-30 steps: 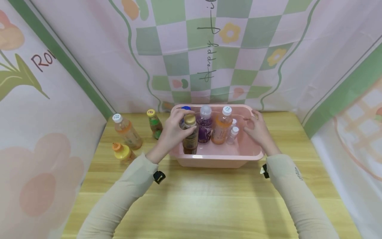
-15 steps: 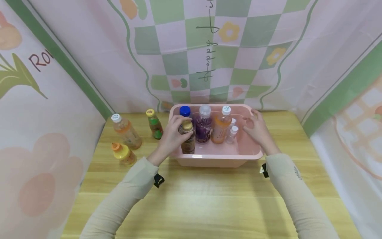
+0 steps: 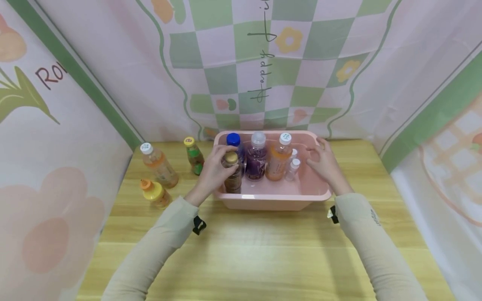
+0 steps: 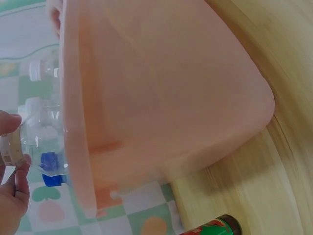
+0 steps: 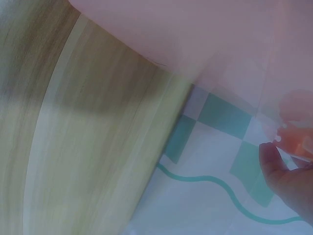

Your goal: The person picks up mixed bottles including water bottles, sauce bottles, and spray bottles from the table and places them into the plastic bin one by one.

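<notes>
Fingers (image 3: 224,149) of left hand (image 3: 212,169) pinch gold-capped bottle (image 3: 233,182) at its top; bottle upright inside pink tub (image 3: 276,197), left end, in front of blue-capped bottle (image 3: 234,140). Right hand (image 3: 324,162) holds tub's right rim. Three more bottles (image 3: 161,168) stand on surface (image 3: 276,251) left of tub.

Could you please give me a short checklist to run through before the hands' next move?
1. Left hand holds the gold-capped bottle near its top: ok.
2. Right hand grips the rim of the pink tub: ok.
3. Purple bottle and blue-capped bottle stand upright: ok.
4. Gold-capped bottle's base rests on the tub floor: cannot tell; the front rim hides it.
5. Table beside the tub clear of bottles: not ok; yellow squeeze bottle, yellow-capped bottle and orange-drink bottle stand there.
</notes>
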Demonstrator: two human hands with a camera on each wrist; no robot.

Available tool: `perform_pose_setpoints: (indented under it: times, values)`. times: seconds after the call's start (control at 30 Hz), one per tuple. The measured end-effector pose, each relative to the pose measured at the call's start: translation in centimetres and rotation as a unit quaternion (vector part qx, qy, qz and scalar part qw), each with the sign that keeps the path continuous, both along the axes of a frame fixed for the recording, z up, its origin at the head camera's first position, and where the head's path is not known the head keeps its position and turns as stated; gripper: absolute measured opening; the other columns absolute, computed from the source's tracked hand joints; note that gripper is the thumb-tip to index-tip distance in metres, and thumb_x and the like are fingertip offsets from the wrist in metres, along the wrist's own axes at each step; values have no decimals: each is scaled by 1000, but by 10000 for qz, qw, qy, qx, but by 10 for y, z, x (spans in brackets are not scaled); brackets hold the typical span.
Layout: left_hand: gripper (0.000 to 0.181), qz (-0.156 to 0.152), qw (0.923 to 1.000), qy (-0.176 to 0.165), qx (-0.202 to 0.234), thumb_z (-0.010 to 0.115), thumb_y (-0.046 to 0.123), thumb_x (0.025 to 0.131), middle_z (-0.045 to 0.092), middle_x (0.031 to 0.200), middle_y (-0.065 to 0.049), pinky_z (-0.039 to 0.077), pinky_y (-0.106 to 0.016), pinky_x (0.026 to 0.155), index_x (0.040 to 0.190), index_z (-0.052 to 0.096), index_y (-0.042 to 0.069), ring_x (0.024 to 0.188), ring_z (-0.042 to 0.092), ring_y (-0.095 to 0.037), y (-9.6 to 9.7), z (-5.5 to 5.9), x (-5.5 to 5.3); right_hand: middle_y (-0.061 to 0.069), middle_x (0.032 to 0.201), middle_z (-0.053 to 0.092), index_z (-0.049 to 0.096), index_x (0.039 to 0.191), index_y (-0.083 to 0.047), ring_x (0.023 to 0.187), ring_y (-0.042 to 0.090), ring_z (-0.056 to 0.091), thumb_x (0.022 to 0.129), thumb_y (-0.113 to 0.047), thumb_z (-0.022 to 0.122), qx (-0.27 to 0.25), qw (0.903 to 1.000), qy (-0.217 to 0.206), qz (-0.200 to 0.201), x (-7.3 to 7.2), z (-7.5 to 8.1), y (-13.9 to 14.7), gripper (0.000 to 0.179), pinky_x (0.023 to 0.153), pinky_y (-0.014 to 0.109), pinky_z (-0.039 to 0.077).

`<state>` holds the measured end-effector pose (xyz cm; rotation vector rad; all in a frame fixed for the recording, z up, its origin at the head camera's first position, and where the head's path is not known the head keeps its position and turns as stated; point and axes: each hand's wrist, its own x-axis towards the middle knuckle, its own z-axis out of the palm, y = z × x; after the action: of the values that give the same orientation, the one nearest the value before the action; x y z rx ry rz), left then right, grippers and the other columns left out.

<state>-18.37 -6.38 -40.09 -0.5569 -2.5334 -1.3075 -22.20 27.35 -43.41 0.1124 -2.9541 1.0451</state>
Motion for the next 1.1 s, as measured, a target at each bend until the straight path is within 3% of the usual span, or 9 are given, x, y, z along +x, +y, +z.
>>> perform_pose_setpoints:
  times: [0.4,0.7,1.1]
  values:
    - [47,129,9997,-221,56,74,-1,76,55,120,-19,56,-42,89,120,59,4,107,59,-31,-5,-8,-7,28,156,8,49,128,8,138,57,17,87,-7,58,-20,10000,-67,-64,1,1,-1,44,110,71,19]
    - [47,132,9994,-324,27,73,-1,77,55,121,-19,54,-43,94,121,59,4,109,58,-31,-7,-11,-10,29,156,9,48,128,8,138,57,17,87,-7,58,-28,10000,-52,-39,0,1,0,45,111,71,19]
    - [47,222,9988,-427,40,73,0,77,55,120,-21,55,-42,87,122,58,3,105,57,-31,-8,-11,-13,29,155,11,48,128,9,137,57,18,87,-8,58,-6,10000,-9,-33,-1,-1,1,46,110,71,20]
